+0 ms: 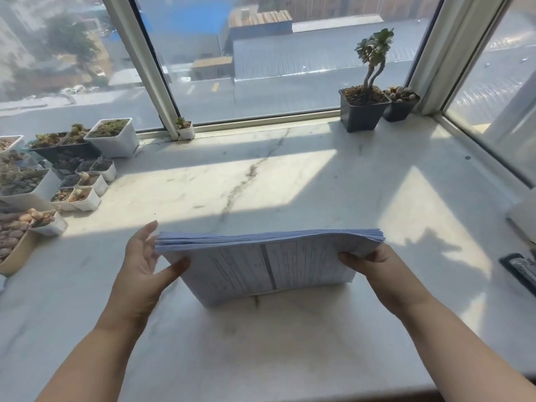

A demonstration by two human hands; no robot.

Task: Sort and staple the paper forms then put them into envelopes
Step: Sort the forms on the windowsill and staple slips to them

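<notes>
Paper forms (269,265) stand on edge between my hands on the marble sill (290,343); left hand (142,271) and right hand (385,274) each grip one end.

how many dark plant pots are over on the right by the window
2. A larger dark pot holding the tall succulent, and a smaller dark pot touching its right side, in the corner of the marble sill.

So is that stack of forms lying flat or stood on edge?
On edge: the stack of forms stands on the marble sill, gripped at its sides by left hand and right hand.
</notes>
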